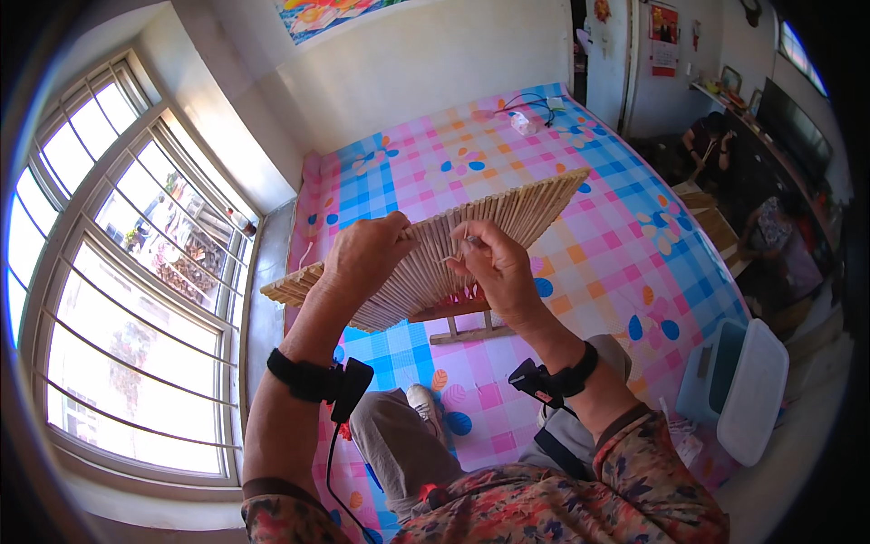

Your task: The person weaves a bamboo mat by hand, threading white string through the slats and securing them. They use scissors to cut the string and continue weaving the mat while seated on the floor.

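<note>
A panel of thin, pale stalks (pixel 535 210) laid side by side stands tilted in front of me, its long top edge rising to the right. My left hand (pixel 362 254) is closed at the panel's upper edge, left of the middle, with its fingertips against the stalks. Just to the right, my right hand (pixel 494 267) makes a pinch close to the panel's face. A thin pale strand (pixel 449 260) shows at its fingertips. Under the panel is a small wooden stand (pixel 473 335), partly hidden, with something pink just above it.
Pink and blue checked sheeting (pixel 580 308) covers the surface around me. A plastic tub (pixel 702 372) with a white lid (pixel 754 392) stands at the right. Barred windows (pixel 136 272) line the left. Two people (pixel 707 150) sit at the far right near wooden boards. A small white packet (pixel 523 123) lies far back.
</note>
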`<control>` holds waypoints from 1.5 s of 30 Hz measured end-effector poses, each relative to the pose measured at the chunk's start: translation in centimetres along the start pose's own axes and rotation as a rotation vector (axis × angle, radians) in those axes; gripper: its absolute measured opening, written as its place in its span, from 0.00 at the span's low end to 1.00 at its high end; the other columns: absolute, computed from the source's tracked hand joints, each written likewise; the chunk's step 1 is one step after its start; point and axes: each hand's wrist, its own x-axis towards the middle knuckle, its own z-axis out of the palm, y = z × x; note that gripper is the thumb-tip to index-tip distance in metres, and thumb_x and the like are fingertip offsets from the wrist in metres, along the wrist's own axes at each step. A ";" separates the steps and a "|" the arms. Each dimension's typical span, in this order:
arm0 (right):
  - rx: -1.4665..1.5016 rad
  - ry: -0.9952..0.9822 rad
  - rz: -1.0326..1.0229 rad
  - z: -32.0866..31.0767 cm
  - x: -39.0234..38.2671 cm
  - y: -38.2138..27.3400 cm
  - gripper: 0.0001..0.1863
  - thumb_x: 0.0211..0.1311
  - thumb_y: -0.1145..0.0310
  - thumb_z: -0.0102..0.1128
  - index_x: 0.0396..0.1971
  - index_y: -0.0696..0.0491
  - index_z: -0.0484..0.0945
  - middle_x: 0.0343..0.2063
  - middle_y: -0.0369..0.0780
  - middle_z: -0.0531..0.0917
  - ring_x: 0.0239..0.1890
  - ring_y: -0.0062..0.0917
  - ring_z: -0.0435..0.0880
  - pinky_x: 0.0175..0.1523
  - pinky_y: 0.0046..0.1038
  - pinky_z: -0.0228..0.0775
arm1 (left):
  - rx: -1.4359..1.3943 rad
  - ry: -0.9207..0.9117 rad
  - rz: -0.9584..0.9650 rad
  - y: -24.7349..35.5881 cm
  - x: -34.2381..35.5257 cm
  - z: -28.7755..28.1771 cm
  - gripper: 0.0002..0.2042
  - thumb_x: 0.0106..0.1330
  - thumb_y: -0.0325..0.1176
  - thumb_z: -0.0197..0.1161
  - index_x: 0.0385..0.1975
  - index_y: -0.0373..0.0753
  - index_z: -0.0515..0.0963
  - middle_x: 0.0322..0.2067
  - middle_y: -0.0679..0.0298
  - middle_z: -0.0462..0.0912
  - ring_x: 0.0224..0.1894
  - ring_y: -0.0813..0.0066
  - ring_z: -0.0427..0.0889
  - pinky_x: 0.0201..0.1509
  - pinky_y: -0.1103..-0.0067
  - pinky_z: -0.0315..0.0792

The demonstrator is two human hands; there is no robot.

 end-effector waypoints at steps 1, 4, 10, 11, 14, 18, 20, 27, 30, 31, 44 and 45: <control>-0.127 -0.003 -0.051 0.0 0.0 0.1 0.08 0.63 0.78 0.47 0.42 0.58 0.72 0.33 0.36 0.74 0.31 0.19 0.77 0.35 0.21 0.74 | -0.004 0.008 0.005 -0.1 0.0 0.0 0.13 0.59 0.41 0.60 0.37 0.39 0.75 0.26 0.51 0.80 0.32 0.52 0.80 0.36 0.62 0.72; -0.396 -0.026 -0.179 0.1 -0.1 0.4 0.10 0.61 0.80 0.49 0.42 0.58 0.73 0.27 0.36 0.71 0.25 0.19 0.73 0.29 0.23 0.69 | -0.016 0.020 0.018 -0.2 0.0 0.1 0.13 0.57 0.40 0.61 0.36 0.39 0.76 0.26 0.52 0.80 0.31 0.53 0.80 0.35 0.64 0.72; -0.623 -0.051 -0.258 -0.1 0.0 0.8 0.16 0.56 0.81 0.53 0.45 0.54 0.75 0.26 0.41 0.71 0.25 0.28 0.74 0.30 0.27 0.68 | -0.038 0.032 0.020 -0.4 0.2 0.1 0.12 0.55 0.38 0.64 0.36 0.39 0.78 0.25 0.53 0.81 0.29 0.57 0.81 0.34 0.67 0.72; -0.652 -0.055 -0.259 -0.1 0.1 0.9 0.16 0.56 0.81 0.53 0.45 0.54 0.75 0.26 0.41 0.71 0.25 0.28 0.74 0.30 0.27 0.68 | -0.047 0.035 0.021 -0.5 0.3 0.1 0.12 0.55 0.38 0.64 0.36 0.39 0.78 0.25 0.53 0.81 0.29 0.57 0.81 0.34 0.67 0.72; -0.692 -0.070 -0.209 -0.2 0.3 0.9 0.14 0.56 0.77 0.56 0.44 0.53 0.77 0.27 0.42 0.72 0.27 0.36 0.76 0.32 0.33 0.70 | -0.048 0.035 0.016 -0.5 0.4 0.0 0.12 0.55 0.38 0.64 0.36 0.39 0.78 0.25 0.54 0.81 0.29 0.57 0.81 0.34 0.68 0.72; -0.770 -0.090 -0.198 -0.2 0.4 0.7 0.13 0.56 0.74 0.57 0.43 0.51 0.77 0.27 0.43 0.73 0.28 0.40 0.78 0.32 0.37 0.72 | -0.042 0.033 0.024 -0.6 0.5 -0.1 0.12 0.55 0.38 0.64 0.36 0.39 0.78 0.25 0.53 0.81 0.28 0.58 0.81 0.34 0.68 0.72; -0.791 -0.090 -0.203 -0.1 0.5 0.7 0.13 0.56 0.74 0.57 0.43 0.51 0.77 0.27 0.44 0.73 0.28 0.40 0.78 0.32 0.37 0.72 | -0.052 0.033 0.021 -0.6 0.6 -0.1 0.12 0.55 0.38 0.64 0.36 0.39 0.78 0.24 0.53 0.81 0.28 0.58 0.81 0.34 0.68 0.72; -0.804 -0.097 -0.250 0.2 1.0 1.1 0.14 0.55 0.78 0.57 0.44 0.54 0.76 0.26 0.43 0.72 0.26 0.35 0.77 0.30 0.31 0.70 | -0.048 0.026 0.001 -0.7 0.7 -0.2 0.12 0.55 0.38 0.64 0.36 0.39 0.78 0.24 0.52 0.80 0.29 0.56 0.81 0.34 0.68 0.72; -0.760 -0.097 -0.253 0.1 1.1 1.1 0.14 0.56 0.78 0.57 0.44 0.54 0.76 0.26 0.43 0.73 0.26 0.34 0.78 0.30 0.31 0.70 | -0.054 0.026 0.005 -0.7 0.7 -0.3 0.12 0.55 0.38 0.64 0.36 0.39 0.78 0.24 0.52 0.80 0.29 0.56 0.80 0.34 0.67 0.72; -0.765 -0.103 -0.245 0.1 1.2 1.1 0.14 0.56 0.78 0.57 0.44 0.54 0.76 0.26 0.43 0.73 0.26 0.34 0.78 0.30 0.31 0.70 | -0.062 0.029 0.008 -0.7 0.7 -0.3 0.12 0.55 0.38 0.64 0.36 0.38 0.78 0.24 0.52 0.80 0.29 0.55 0.80 0.34 0.67 0.72; -0.754 -0.132 -0.241 -0.2 1.7 1.0 0.12 0.57 0.77 0.56 0.43 0.54 0.77 0.27 0.44 0.74 0.27 0.35 0.78 0.31 0.31 0.70 | -0.060 0.023 0.019 -0.9 0.8 -0.4 0.12 0.57 0.39 0.61 0.36 0.38 0.77 0.25 0.51 0.80 0.31 0.52 0.80 0.35 0.63 0.72; -0.733 -0.131 -0.232 -0.3 1.7 1.0 0.12 0.57 0.77 0.56 0.43 0.54 0.77 0.27 0.44 0.74 0.28 0.35 0.78 0.31 0.31 0.70 | -0.061 0.022 0.014 -0.9 0.9 -0.4 0.12 0.57 0.39 0.61 0.36 0.38 0.77 0.25 0.51 0.80 0.31 0.52 0.80 0.35 0.63 0.72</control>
